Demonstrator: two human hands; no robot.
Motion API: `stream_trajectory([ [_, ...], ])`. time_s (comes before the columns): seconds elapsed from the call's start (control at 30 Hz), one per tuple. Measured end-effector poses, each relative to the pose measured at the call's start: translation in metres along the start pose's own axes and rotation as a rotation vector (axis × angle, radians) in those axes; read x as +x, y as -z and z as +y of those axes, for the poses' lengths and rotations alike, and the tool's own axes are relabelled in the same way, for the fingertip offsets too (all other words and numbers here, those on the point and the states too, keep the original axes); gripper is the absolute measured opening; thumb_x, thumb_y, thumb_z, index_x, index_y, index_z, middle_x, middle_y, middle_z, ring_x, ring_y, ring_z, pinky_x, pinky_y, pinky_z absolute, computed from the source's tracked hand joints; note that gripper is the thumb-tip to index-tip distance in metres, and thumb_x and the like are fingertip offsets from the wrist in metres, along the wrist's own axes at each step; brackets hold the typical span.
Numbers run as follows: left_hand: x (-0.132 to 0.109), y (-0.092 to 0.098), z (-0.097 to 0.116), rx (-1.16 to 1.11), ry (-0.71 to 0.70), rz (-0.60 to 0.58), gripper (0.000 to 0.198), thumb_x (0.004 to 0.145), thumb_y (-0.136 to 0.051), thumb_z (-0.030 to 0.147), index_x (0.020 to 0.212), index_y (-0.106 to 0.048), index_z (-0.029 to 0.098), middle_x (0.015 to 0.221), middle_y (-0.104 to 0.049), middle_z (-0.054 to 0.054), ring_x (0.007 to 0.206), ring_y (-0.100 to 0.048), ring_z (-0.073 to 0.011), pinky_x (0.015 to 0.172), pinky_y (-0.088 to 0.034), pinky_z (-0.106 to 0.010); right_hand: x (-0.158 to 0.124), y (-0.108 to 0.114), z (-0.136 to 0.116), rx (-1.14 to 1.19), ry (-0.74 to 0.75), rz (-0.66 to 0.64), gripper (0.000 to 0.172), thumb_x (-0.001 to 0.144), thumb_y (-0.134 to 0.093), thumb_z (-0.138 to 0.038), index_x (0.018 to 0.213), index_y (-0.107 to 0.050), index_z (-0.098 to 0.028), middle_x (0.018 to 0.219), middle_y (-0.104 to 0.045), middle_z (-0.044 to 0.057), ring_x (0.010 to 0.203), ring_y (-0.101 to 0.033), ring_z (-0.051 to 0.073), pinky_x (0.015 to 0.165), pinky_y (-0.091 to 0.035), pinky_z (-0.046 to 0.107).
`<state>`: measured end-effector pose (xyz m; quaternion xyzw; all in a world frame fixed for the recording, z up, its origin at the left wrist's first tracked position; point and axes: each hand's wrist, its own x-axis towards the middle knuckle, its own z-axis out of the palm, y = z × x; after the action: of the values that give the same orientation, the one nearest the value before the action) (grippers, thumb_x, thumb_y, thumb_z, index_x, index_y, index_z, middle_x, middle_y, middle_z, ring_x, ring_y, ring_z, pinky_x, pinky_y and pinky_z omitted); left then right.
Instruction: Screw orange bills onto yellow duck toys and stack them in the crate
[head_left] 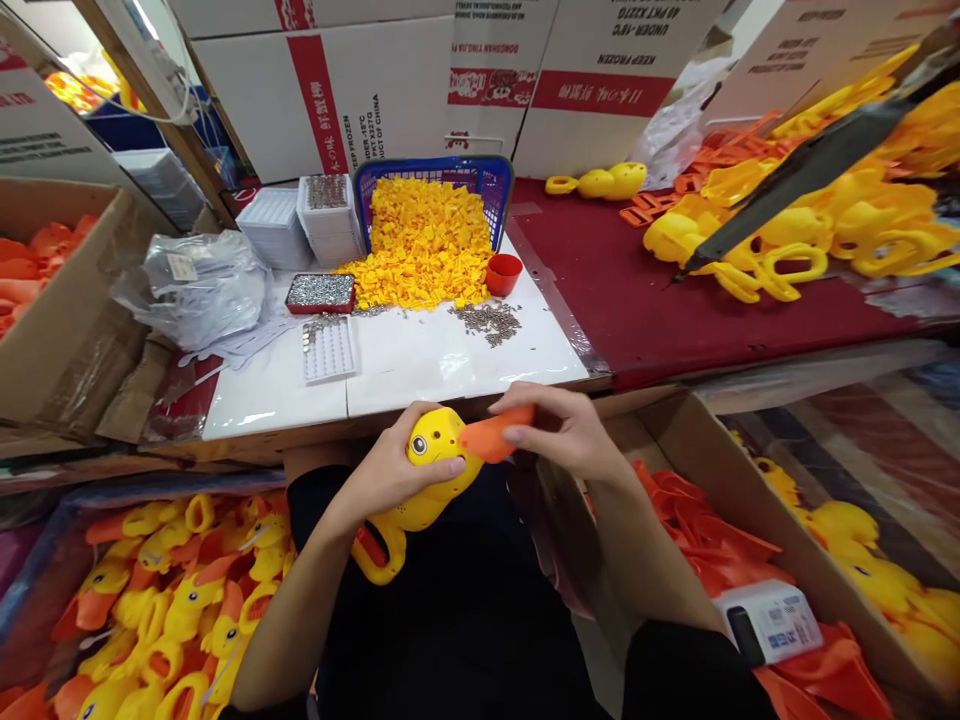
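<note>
At centre, left hand grips glossy rounded duck; right hand pinches seemingly plastic orange bill.

Yellow duck in left hand

Yellow duck body: one; orange beak: one; both by near edge of desk. Toward far edge: one blue basket, one red cup, two stacks of white trays. Nearer left edge: one red dish, one single gridded tray. Screwdriver: one, over right part. Open cartons with orange parts: two. Small yellow parts, loose metal bits: too many to count.
</note>
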<state>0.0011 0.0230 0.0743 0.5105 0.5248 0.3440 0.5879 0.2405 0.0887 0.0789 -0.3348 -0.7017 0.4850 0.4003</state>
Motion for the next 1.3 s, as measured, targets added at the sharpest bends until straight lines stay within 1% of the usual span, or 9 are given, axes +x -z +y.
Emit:
stream_trajectory([
  [0.13, 0.000, 0.001, -0.007, -0.094, 0.008, -0.035, 0.065, 0.070, -0.086, 0.047, 0.123, -0.058, 0.022, 0.107, -0.066, -0.001, 0.091, -0.061, -0.0189, 0.079, -0.052, -0.029, 0.000, -0.007, -0.007, -0.144, 0.094, -0.151, 0.032, 0.094, -0.071, -0.050, 0.105, -0.078, -0.020, 0.093, -0.072, 0.007, 0.082, -0.062, 0.017, 0.077, -0.049, 0.031],
  [0.33, 0.000, 0.004, -0.028, -0.182, 0.086, -0.167, 0.067, 0.071, -0.088, 0.043, 0.126, -0.055, 0.022, 0.104, -0.063, 0.000, 0.089, -0.060, -0.0169, 0.077, -0.051, -0.027, 0.005, -0.005, 0.006, -0.096, 0.029, -0.345, 0.035, 0.094, -0.071, -0.051, 0.103, -0.075, -0.017, 0.094, -0.072, 0.006, 0.085, -0.064, 0.017, 0.082, -0.050, 0.029],
  [0.5, 0.000, 0.010, -0.046, -0.282, 0.184, -0.248, 0.075, 0.068, -0.091, 0.047, 0.129, -0.054, 0.023, 0.108, -0.063, -0.001, 0.091, -0.061, -0.0178, 0.079, -0.051, -0.029, 0.003, -0.011, 0.010, -0.112, 0.037, -0.414, 0.034, 0.096, -0.069, -0.047, 0.107, -0.074, -0.016, 0.094, -0.070, 0.006, 0.084, -0.063, 0.016, 0.084, -0.051, 0.030],
  [0.7, -0.002, 0.011, -0.058, -0.376, 0.181, -0.219, 0.082, 0.065, -0.093, 0.051, 0.130, -0.053, 0.020, 0.108, -0.063, -0.002, 0.092, -0.061, -0.0174, 0.081, -0.051, -0.028, -0.004, -0.020, 0.007, -0.255, 0.098, -0.439, 0.022, 0.100, -0.066, -0.032, 0.112, -0.072, -0.015, 0.096, -0.068, 0.006, 0.085, -0.063, 0.016, 0.086, -0.052, 0.031],
  [0.97, -0.012, 0.007, -0.045, -0.240, 0.070, 0.082, 0.068, 0.069, -0.088, 0.048, 0.124, -0.057, 0.022, 0.106, -0.067, -0.001, 0.088, -0.065, -0.0179, 0.078, -0.055, -0.029, -0.003, -0.028, 0.010, -0.245, 0.146, -0.370, 0.021, 0.100, -0.064, -0.030, 0.116, -0.073, -0.019, 0.096, -0.063, 0.006, 0.089, -0.063, 0.017, 0.085, -0.052, 0.031],
  [1.03, -0.021, 0.006, -0.038, -0.015, -0.066, 0.199, 0.066, 0.070, -0.088, 0.046, 0.125, -0.059, 0.024, 0.114, -0.068, -0.004, 0.096, -0.068, -0.0214, 0.085, -0.058, -0.034, -0.002, -0.030, 0.013, -0.099, 0.136, -0.338, 0.024, 0.098, -0.068, -0.035, 0.118, -0.073, -0.022, 0.107, -0.065, 0.008, 0.102, -0.065, 0.019, 0.094, -0.052, 0.033],
  [1.13, -0.034, 0.003, -0.029, 0.453, -0.418, 0.478, 0.064, 0.077, -0.086, 0.041, 0.132, -0.057, 0.025, 0.123, -0.068, -0.009, 0.109, -0.069, -0.0265, 0.094, -0.058, -0.040, 0.002, -0.036, 0.016, 0.285, -0.026, -0.254, 0.040, 0.092, -0.076, -0.043, 0.128, -0.068, -0.028, 0.127, -0.068, 0.007, 0.120, -0.065, 0.021, 0.105, -0.052, 0.036],
  [1.23, -0.040, -0.006, -0.024, 0.954, -0.727, 0.757, 0.062, 0.083, -0.084, 0.032, 0.136, -0.054, 0.022, 0.127, -0.066, -0.018, 0.111, -0.070, -0.0327, 0.091, -0.059, -0.045, 0.007, -0.046, 0.014, 0.635, -0.293, -0.224, 0.052, 0.083, -0.083, -0.038, 0.132, -0.065, -0.032, 0.123, -0.073, 0.004, 0.110, -0.071, 0.020, 0.094, -0.058, 0.034],
  [1.3, -0.040, -0.012, -0.024, 1.208, -0.819, 0.841, 0.058, 0.083, -0.083, 0.028, 0.133, -0.056, 0.019, 0.125, -0.066, -0.022, 0.107, -0.070, -0.0356, 0.086, -0.060, -0.047, 0.011, -0.054, 0.011, 0.728, -0.380, -0.151, 0.042, 0.079, -0.084, -0.030, 0.119, -0.071, -0.027, 0.113, -0.077, 0.002, 0.100, -0.073, 0.018, 0.088, -0.059, 0.030],
])
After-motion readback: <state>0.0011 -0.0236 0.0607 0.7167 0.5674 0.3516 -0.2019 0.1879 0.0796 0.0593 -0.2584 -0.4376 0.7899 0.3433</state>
